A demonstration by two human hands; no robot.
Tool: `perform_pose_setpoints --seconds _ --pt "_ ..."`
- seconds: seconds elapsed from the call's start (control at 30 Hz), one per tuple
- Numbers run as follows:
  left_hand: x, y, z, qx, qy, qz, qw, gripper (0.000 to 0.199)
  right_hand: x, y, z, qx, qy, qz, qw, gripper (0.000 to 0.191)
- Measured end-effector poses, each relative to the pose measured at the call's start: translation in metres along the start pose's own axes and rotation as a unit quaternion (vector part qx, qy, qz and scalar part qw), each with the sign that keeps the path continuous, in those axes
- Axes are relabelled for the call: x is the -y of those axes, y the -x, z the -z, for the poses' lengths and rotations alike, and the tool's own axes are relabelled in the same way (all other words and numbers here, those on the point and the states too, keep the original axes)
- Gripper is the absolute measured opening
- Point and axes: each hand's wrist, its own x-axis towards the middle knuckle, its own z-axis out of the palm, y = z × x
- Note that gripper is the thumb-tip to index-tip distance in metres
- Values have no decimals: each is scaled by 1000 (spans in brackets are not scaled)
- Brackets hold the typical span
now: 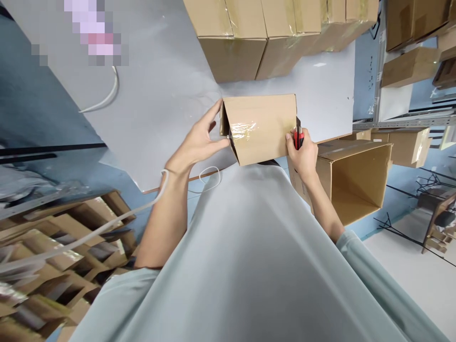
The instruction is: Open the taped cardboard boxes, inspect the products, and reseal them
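A small cardboard box with shiny clear tape lies tilted at the near edge of the white table, in front of my body. Its left end gapes, showing a dark gap inside. My left hand grips that end, fingertips at the upper corner and thumb at the lower flap. A red and black box cutter is held in my right hand, its tip pointing away from me. The thumb of that hand presses on the box's lower right corner.
Taped cardboard boxes stand in a row along the table's far side. An open carton is to the right, near shelving with more boxes. Several opened boxes pile at lower left. A white cable runs to my left wrist.
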Motion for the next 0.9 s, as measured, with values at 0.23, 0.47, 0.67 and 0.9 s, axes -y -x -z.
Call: perform_pose_setpoints --seconds 0.23,0.47,0.67,0.9 --pt "-20 2 -9 -37 -58 76 995 134 7 -5 7 52 -33 -17 998 34" --pt "-73 -13 -44 -162 -163 46 972 95 -14 2 14 81 -139 -34 986 40" --pt "-99 -56 -114 -61 -198 -57 977 52 -35 7 37 119 -94 -15 988 43" --pt "-77 -67 -129 -79 -215 -73 971 34 -18 -9 43 143 -66 33 987 45"
